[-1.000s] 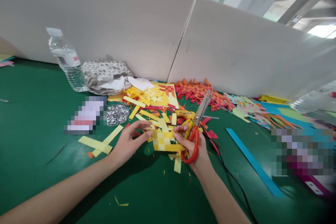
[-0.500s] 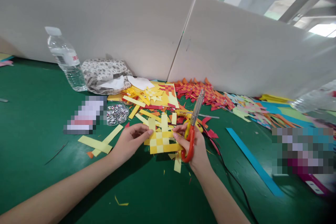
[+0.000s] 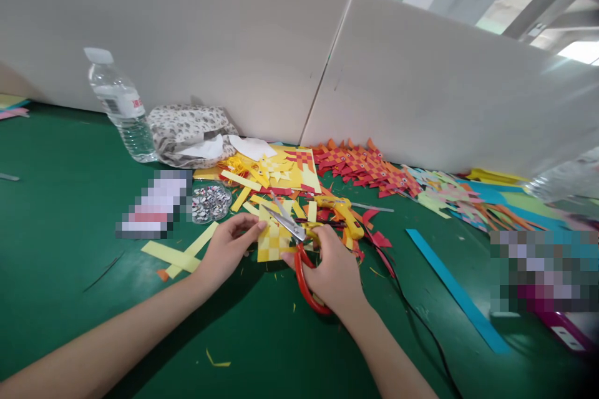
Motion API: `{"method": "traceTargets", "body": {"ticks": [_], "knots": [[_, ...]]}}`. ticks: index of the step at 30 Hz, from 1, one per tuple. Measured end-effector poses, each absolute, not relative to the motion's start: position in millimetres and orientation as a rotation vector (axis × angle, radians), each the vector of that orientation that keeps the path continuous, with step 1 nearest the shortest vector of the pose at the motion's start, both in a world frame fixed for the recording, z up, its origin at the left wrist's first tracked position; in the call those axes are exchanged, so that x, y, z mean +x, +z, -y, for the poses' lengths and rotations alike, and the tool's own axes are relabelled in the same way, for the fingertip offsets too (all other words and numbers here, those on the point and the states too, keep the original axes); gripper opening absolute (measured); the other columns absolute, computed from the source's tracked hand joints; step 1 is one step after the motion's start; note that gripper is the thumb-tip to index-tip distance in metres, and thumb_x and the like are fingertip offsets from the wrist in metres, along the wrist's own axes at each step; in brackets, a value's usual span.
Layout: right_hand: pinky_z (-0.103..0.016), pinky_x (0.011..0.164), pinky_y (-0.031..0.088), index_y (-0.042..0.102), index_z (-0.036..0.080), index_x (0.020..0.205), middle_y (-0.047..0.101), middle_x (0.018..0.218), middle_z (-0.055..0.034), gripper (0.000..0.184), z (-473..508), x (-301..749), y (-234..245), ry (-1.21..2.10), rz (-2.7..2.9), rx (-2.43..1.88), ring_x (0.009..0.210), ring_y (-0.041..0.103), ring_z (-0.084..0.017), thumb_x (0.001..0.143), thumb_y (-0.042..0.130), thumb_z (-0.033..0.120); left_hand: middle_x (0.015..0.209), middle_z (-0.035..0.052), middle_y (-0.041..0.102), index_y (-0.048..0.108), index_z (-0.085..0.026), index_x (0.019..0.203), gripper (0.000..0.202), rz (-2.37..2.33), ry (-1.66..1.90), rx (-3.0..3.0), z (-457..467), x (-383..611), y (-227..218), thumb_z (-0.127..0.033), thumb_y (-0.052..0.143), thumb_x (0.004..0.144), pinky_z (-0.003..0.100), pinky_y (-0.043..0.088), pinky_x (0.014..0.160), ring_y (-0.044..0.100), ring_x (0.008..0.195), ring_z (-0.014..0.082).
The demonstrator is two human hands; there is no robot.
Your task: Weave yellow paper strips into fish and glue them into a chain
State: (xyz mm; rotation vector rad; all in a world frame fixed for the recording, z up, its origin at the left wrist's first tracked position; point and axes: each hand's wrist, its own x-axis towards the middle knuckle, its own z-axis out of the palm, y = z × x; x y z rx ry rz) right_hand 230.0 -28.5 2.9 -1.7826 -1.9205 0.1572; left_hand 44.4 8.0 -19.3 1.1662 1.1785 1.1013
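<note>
My left hand (image 3: 233,242) pinches the left edge of a woven paper piece (image 3: 271,245), a yellow and pale-yellow checkerboard with strips at its top. In my right hand (image 3: 333,271) is a pair of scissors (image 3: 304,271) with one red and one yellow handle. The scissors' blades are spread and point up and left over the top of the woven piece. My right fingers are in the handles, and a fingertip is at the woven piece's lower right. Just beyond my right hand lies a yellow glue gun (image 3: 344,212), partly hidden.
Pale-yellow strips (image 3: 175,257) and a bag of googly eyes (image 3: 210,202) lie left, near a blurred phone (image 3: 156,204). Behind are a water bottle (image 3: 122,109), a patterned pouch (image 3: 189,128) and red-orange woven fish (image 3: 365,165). A blue strip (image 3: 456,290) and black cord (image 3: 407,305) lie right.
The scissors have swung from upright to pointing left, and their blades have opened over the woven piece. My right hand has turned and taken hold of the handles. My left hand shifted slightly.
</note>
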Motion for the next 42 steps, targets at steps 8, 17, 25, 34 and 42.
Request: {"method": "traceTargets", "body": {"ticks": [8,17,25,34,42], "knots": [[-0.029,0.058,0.039,0.047,0.021,0.085,0.059,0.083,-0.003,0.03,28,227,-1,0.184,1.999,-1.824,0.072,0.058,-0.02,0.071,0.058,0.045,0.072,0.0013,0.064,0.061,-0.018,0.076,0.021,-1.099,1.173,1.254,-5,49,-13,-0.037,0.067,0.071,0.02,0.044,0.052,0.058,0.063,0.0119],[-0.029,0.058,0.04,0.047,0.021,0.085,0.059,0.084,-0.0034,0.031,29,226,1,0.216,2.012,-1.824,0.07,0.057,-0.019,0.07,0.059,0.046,0.067,-0.0017,0.061,0.063,-0.018,0.074,0.021,-1.06,1.167,1.172,-1,50,-10,-0.039,0.065,0.073,0.019,0.042,0.052,0.053,0.058,0.0089],[-0.029,0.057,0.039,0.046,0.021,0.083,0.058,0.084,-0.0044,0.032,30,225,3,0.201,2.048,-1.81,0.07,0.057,-0.02,0.07,0.058,0.048,0.06,-0.005,0.056,0.06,-0.019,0.073,0.019,-1.014,1.17,1.096,-2,51,-10,-0.036,0.068,0.07,0.018,0.039,0.047,0.048,0.052,0.0077],[-0.028,0.058,0.039,0.047,0.02,0.086,0.059,0.085,-0.0035,0.033,31,224,2,0.187,2.06,-1.794,0.072,0.057,-0.02,0.07,0.057,0.047,0.064,-0.0032,0.061,0.06,-0.018,0.068,0.016,-0.957,1.2,1.112,-2,49,-8,-0.031,0.068,0.071,0.018,0.041,0.054,0.053,0.059,0.0086],[-0.029,0.061,0.04,0.05,0.02,0.085,0.061,0.083,-0.0028,0.035,33,223,5,0.296,2.015,-1.821,0.072,0.057,-0.019,0.067,0.06,0.048,0.069,-0.0037,0.062,0.063,-0.019,0.071,0.011,-0.926,1.205,1.106,-2,48,-11,-0.028,0.067,0.074,0.015,0.041,0.058,0.052,0.062,0.0065]]}}
